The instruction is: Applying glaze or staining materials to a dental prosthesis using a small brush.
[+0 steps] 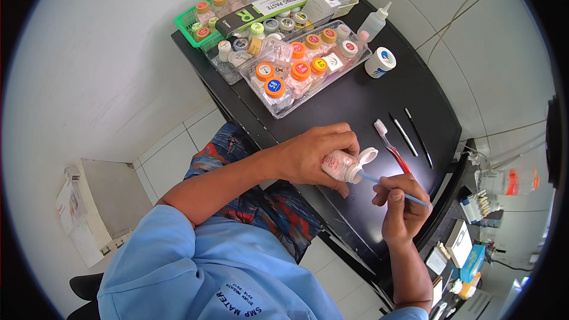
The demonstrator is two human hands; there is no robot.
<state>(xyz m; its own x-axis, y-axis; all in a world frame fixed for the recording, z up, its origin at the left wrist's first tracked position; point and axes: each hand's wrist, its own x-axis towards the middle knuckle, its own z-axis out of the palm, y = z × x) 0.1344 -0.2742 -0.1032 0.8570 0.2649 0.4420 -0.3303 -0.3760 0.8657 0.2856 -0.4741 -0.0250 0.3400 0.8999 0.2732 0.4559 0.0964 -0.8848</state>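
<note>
Bottle [339, 166], lid [368, 155] open, tilts left of the toothbrush [396, 154], clasped in the left grip [314, 151]; on the toothbrush's near side, the right grip [402, 208] pinches a blue stick [373, 179] at the bottle's mouth

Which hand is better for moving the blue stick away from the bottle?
Probably the right hand: it holds the stick, while the left hand is busy gripping the bottle.

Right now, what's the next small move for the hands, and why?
Probably ease the blue stick a little deeper into the flip-top bottle: its white cap is open, the left hand holds it tilted, and the right hand has the stick's tip at its mouth.
</note>
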